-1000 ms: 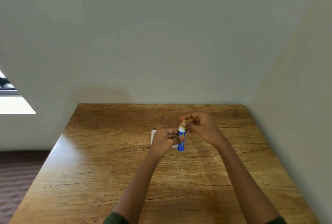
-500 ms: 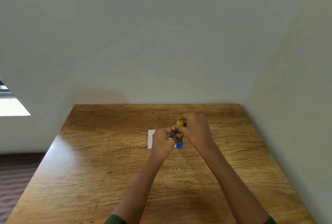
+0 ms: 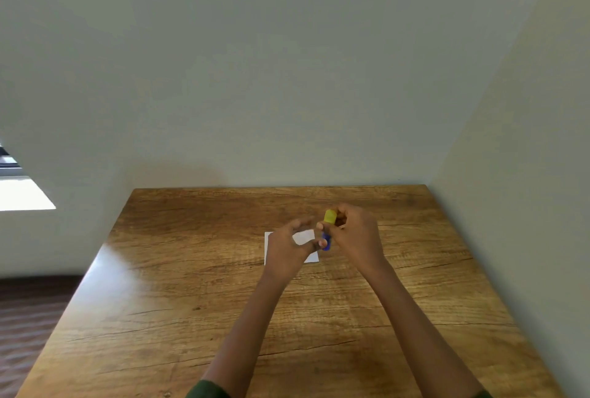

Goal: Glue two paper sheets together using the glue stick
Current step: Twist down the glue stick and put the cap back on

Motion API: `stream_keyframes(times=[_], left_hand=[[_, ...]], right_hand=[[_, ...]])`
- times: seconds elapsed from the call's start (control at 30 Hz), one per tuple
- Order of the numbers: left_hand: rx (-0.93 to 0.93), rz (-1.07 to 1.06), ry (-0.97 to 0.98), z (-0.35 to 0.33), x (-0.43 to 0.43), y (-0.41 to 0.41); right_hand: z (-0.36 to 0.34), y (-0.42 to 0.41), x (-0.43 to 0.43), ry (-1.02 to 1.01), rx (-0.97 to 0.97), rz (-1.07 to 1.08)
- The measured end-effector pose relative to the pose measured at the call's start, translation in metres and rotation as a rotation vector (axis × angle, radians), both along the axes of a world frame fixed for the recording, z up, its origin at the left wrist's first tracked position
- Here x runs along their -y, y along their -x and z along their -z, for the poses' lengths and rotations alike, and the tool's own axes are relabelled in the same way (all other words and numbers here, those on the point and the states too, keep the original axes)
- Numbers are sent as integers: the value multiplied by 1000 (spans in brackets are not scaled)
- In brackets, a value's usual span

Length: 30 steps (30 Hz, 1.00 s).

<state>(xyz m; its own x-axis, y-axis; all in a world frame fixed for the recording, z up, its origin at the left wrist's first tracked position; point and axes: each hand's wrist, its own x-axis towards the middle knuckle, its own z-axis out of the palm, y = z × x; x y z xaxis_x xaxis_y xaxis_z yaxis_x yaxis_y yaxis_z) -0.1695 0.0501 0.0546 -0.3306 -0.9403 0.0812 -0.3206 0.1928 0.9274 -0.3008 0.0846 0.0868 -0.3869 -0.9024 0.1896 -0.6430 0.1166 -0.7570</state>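
Note:
A glue stick (image 3: 327,231) with a blue body and a yellow cap is held upright above the table in my right hand (image 3: 354,234), whose fingers wrap its upper part. My left hand (image 3: 289,249) hovers just left of it with fingers spread and curled, its fingertips close to the blue lower end; contact cannot be made out. Under the left hand lies white paper (image 3: 305,238) flat on the wooden table (image 3: 198,286); only one sheet edge is distinguishable and most of it is hidden by the hand.
The table stands in a corner, with a wall behind it and another along its right edge. Its left edge drops to a dark floor (image 3: 32,317). A bright window (image 3: 22,190) is at far left.
My left hand has let go of the glue stick's blue body and opened, moving slightly left. The yellow cap now sits on top of the stick in my right hand.

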Motion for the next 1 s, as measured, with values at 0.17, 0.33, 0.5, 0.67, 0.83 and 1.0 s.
stream_keyframes(times=[0.17,0.33,0.5,0.67,0.83,1.0], left_hand=[[187,-102,68,4,10,-17],[219,-152,66,16,16,-30],[256,-169,95,20,20,-33],[266,-168,102,26,20,-34],[282,-171,87,28,21,-33],[287,-178,100,28,19,-32]], right_hand=[[7,22,8,11,-27,67],[17,29,9,-1,-42,93],[25,30,9,-18,-53,88],[26,30,9,-17,-61,84],[27,31,9,-27,-88,71],[32,31,9,-55,-143,67]])
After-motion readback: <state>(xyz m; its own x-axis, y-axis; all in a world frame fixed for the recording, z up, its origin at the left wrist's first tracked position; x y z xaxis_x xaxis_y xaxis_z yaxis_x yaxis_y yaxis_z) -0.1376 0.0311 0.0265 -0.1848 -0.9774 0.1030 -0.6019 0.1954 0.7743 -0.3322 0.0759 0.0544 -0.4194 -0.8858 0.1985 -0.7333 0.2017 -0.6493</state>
